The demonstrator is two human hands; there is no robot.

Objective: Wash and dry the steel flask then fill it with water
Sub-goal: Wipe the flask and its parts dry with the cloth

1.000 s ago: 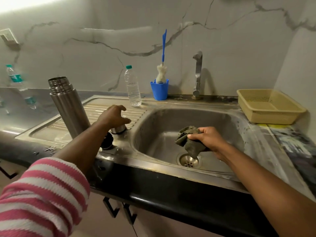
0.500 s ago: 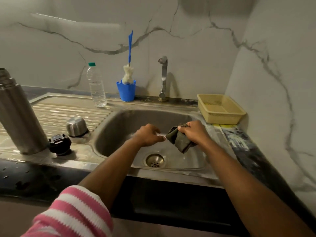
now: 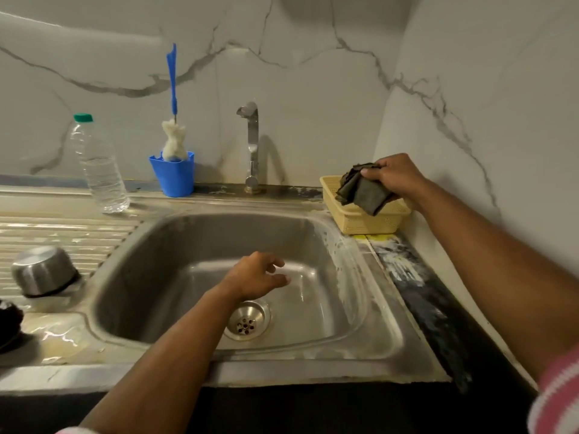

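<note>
Head view, right hand (image 3: 395, 176) grip clenched round dark cloth (image 3: 363, 193) above yellow basket (image 3: 366, 223); left hand (image 3: 255, 275) released over sink (image 3: 369, 333)

The brushed stainless-steel sink basin (image 3: 175, 277) has a dull, water-streaked sheen, while the chrome metal tap (image 3: 252, 142) and the upturned steel cup lid (image 3: 44, 270) look glossier. The yellow perforated plastic basket (image 3: 363, 220) is matt, and the dark grey cloth (image 3: 363, 192) looks soft and rumpled. The clear plastic water bottle (image 3: 98, 170) is smooth, and the white grey-veined marble wall (image 3: 313, 89) is polished.

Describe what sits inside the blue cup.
A white bottle brush with a blue handle stands in the blue cup. The cup wall hides the brush's lower end and the cup's bottom.
</note>
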